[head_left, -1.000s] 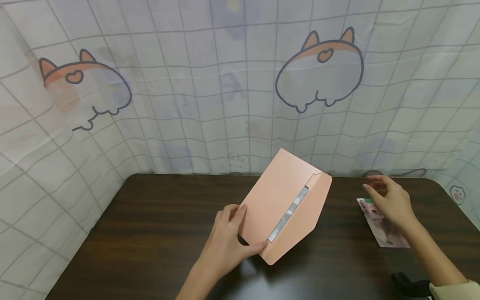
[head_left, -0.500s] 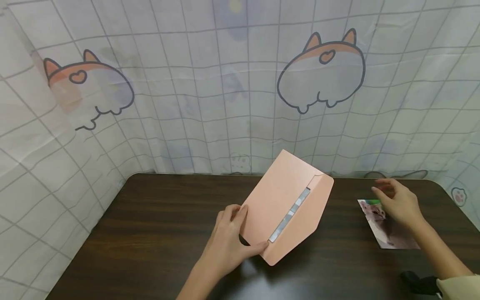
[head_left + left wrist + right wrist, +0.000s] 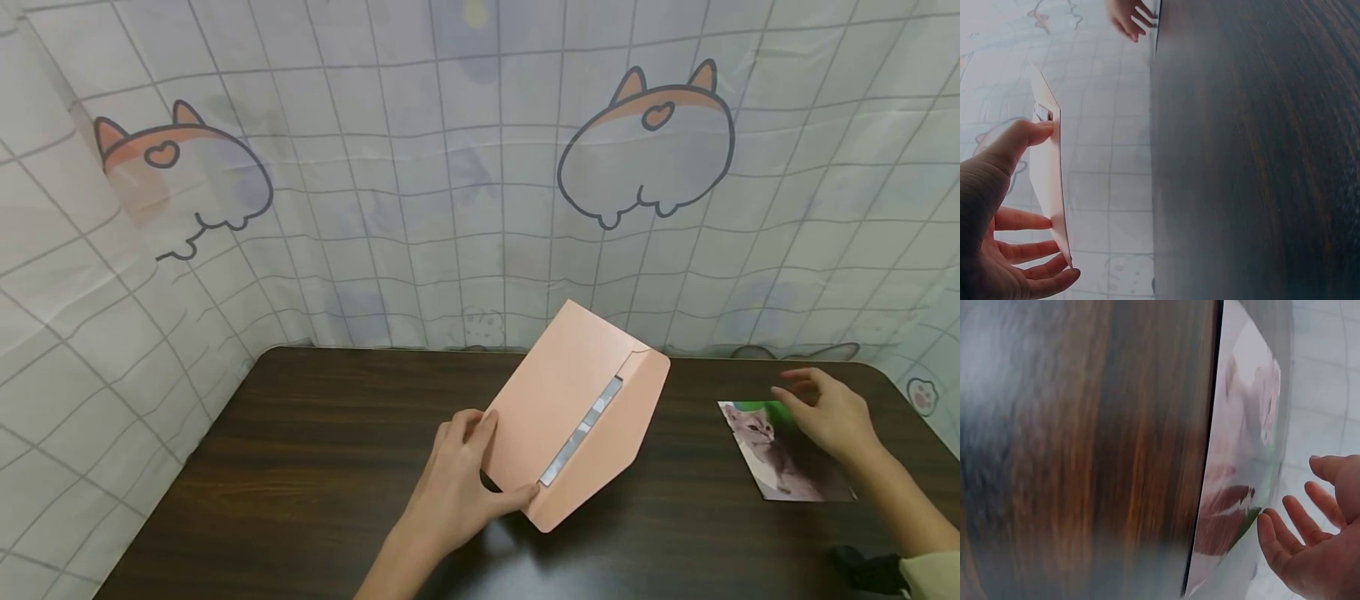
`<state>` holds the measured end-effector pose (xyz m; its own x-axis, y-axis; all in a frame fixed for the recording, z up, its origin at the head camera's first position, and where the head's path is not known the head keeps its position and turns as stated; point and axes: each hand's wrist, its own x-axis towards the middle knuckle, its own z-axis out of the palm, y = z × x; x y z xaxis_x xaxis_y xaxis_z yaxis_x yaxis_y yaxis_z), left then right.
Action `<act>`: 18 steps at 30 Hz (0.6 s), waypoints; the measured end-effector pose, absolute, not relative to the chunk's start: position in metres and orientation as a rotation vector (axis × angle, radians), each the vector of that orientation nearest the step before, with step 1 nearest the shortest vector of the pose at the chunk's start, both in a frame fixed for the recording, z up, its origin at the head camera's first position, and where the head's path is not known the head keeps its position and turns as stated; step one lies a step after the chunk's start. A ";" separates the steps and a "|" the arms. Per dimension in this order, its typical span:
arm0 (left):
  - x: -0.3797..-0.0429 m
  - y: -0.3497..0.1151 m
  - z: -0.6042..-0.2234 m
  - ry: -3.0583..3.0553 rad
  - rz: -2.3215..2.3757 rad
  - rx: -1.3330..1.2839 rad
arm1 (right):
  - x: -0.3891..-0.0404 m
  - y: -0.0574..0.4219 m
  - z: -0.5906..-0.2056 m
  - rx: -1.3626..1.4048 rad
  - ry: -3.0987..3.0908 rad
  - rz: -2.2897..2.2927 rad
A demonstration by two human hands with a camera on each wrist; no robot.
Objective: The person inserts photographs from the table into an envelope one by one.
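My left hand (image 3: 453,483) pinches a peach-pink paper envelope (image 3: 551,392) by its lower left edge, thumb on the front and fingers along the side. The envelope is tilted above the table, and a grey-and-white strip (image 3: 581,433) shows in a narrow slot beside its flap. In the left wrist view the envelope (image 3: 1047,162) appears nearly edge-on. My right hand (image 3: 832,417), fingers loosely bent and holding nothing, hovers over a kitten photo card (image 3: 765,454) lying on the table. That hand and its forearm hide the card's right part.
The dark wood-grain table (image 3: 300,467) has rounded far corners. Behind it hangs a white grid-patterned curtain (image 3: 420,208) with cartoon corgi prints. A black object (image 3: 866,571) is by my right sleeve (image 3: 933,575); its kind is unclear.
My right hand has shifted rightward and slightly toward me, uncovering more of the kitten photo card. The left hand and the envelope have hardly moved.
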<state>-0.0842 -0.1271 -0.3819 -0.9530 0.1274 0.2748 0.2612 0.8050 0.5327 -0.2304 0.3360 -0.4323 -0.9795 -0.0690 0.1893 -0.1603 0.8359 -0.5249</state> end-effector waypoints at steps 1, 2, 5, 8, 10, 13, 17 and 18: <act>-0.084 -0.127 -0.382 -2.767 -0.862 -0.302 | -0.231 0.338 -0.433 0.179 -2.854 0.829; -0.084 -0.127 -0.382 -2.766 -0.861 -0.302 | -0.231 0.340 -0.433 0.178 -2.856 0.819; -0.084 -0.127 -0.383 -2.765 -0.868 -0.305 | -0.231 0.346 -0.433 0.168 -2.869 0.805; -0.084 -0.127 -0.383 -2.768 -0.880 -0.304 | -0.230 0.351 -0.433 0.159 -2.890 0.789; -0.084 -0.126 -0.383 -2.771 -0.885 -0.301 | -0.230 0.354 -0.433 0.156 -2.903 0.781; -0.084 -0.126 -0.383 -2.770 -0.889 -0.299 | -0.231 0.358 -0.434 0.155 -2.923 0.774; -0.084 -0.127 -0.383 -2.772 -0.877 -0.301 | -0.232 0.361 -0.436 0.167 -2.946 0.770; -0.084 -0.127 -0.383 -2.772 -0.876 -0.303 | -0.232 0.362 -0.437 0.172 -2.951 0.769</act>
